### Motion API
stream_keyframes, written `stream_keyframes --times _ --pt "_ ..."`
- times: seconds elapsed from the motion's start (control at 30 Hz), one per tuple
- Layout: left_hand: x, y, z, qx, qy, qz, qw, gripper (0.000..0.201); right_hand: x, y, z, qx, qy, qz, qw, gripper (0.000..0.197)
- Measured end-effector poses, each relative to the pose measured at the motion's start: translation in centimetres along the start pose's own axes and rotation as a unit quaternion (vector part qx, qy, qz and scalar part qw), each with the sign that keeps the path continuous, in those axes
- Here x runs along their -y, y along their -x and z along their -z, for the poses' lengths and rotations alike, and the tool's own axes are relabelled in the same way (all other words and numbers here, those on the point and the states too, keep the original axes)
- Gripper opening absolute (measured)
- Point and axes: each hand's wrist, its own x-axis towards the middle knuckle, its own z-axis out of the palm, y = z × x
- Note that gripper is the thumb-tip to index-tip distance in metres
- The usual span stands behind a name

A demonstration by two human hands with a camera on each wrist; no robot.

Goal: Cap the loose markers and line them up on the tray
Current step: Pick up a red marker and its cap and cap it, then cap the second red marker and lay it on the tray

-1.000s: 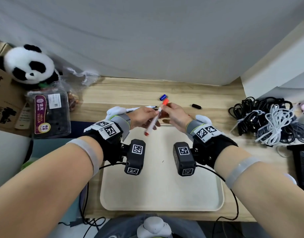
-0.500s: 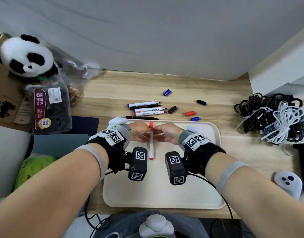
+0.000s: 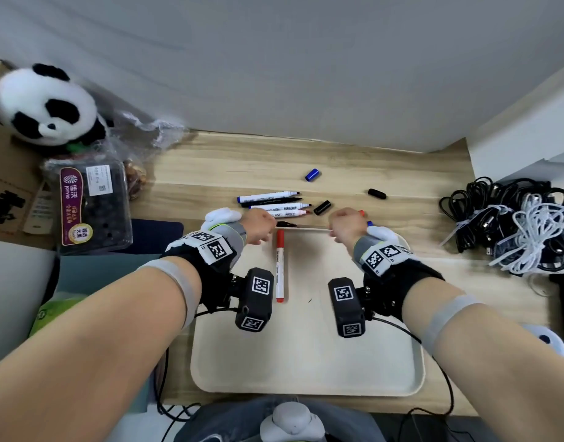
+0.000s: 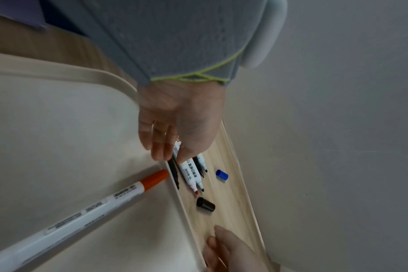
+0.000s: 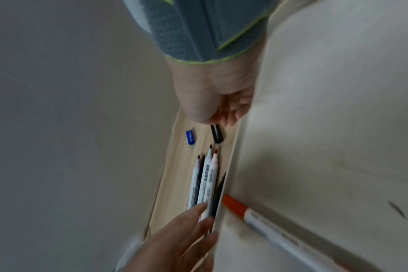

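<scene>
A capped red marker [image 3: 280, 266] lies lengthwise on the cream tray [image 3: 306, 362], free of both hands. In the left wrist view the red marker [image 4: 82, 211] shows large. Several uncapped markers [image 3: 271, 204] lie side by side on the desk just past the tray's far edge. My left hand [image 3: 263, 229] hovers at their near ends with fingers [image 4: 161, 147] fairly straight, holding nothing. My right hand [image 3: 338, 231] is over the tray's far rim, fingers loosely curled and empty, just short of a black cap [image 5: 217, 136]. Loose blue cap [image 3: 312, 174], black cap [image 3: 377, 193], and a red cap [image 3: 361, 213] lie nearby.
A tangle of black and white cables [image 3: 513, 228] fills the right of the desk. A packaged box [image 3: 89, 205] and a plush panda [image 3: 44, 103] sit at the left. A grey wall runs behind the desk.
Both hands have let go of the capped red marker, which now rests on the tray. The hands have moved apart and forward to the tray's far edge.
</scene>
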Motion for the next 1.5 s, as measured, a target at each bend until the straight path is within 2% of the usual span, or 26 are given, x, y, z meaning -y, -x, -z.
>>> stream_keyframes --times 0.03,0.1,0.3,0.43,0.53,0.63,0.73,0.8,0.9,1.0,1.2,1.3,1.43,1.5 --pt "-0.3 -0.3 0.0 -0.022 -0.016 -0.012 1.000 0.015 -0.2 -0.9 1.0 -0.044 0.039 0.012 0.998 0.020" --pt "-0.8 -1.1 0.1 -0.057 -0.053 -0.034 0.996 0.017 -0.6 -2.0 2.8 -0.072 0.080 0.012 0.994 0.020" --pt "-2.0 -2.5 -0.1 -0.069 -0.141 -0.015 0.988 0.030 -1.1 -4.5 4.4 -0.056 0.164 0.022 0.985 0.021" --pt "-1.9 -3.9 -0.6 -0.079 -0.170 0.013 0.982 0.021 -1.4 -5.4 4.1 -0.029 0.218 0.023 0.975 0.013" --pt "-2.5 -3.7 -0.6 -0.084 -0.198 0.008 0.977 0.024 -1.5 -5.7 4.0 -0.018 0.238 0.021 0.971 0.015" --pt "-2.5 -4.5 -0.8 -0.070 -0.225 -0.009 0.972 0.027 -1.3 -5.7 3.8 -0.037 0.190 0.057 0.979 0.009" --pt "-2.4 -4.8 -0.9 -0.079 -0.227 -0.025 0.970 0.027 -0.8 -5.1 3.2 -0.050 0.056 0.116 0.990 0.010" --pt "-2.4 -4.7 -0.9 -0.092 -0.217 -0.038 0.971 0.025 -0.1 -4.7 2.8 -0.041 -0.031 0.109 0.993 0.019" --pt "-2.7 -4.5 -0.6 -0.107 -0.201 -0.062 0.972 0.026 1.0 -3.9 2.3 0.025 -0.122 0.068 0.990 0.011" --pt "-3.0 -4.0 -0.3 -0.114 -0.186 -0.072 0.973 0.023 1.6 -3.1 1.8 0.074 -0.122 0.062 0.988 0.021" --pt "-2.9 -2.8 -0.1 -0.135 -0.176 -0.084 0.971 0.028 2.4 -1.4 1.0 0.102 -0.118 0.069 0.985 0.021" --pt "-2.6 -1.6 0.1 -0.113 -0.194 -0.117 0.967 0.022 3.1 -0.3 1.0 0.105 -0.096 0.090 0.986 0.023" --pt "-1.8 -0.5 0.2 -0.055 -0.151 -0.143 0.977 0.009 4.0 1.1 0.8 0.095 -0.079 0.121 0.985 0.019" --pt "-1.6 0.0 0.4 -0.039 -0.155 -0.156 0.975 0.013 4.0 1.6 0.7 0.095 -0.071 0.135 0.984 0.025"
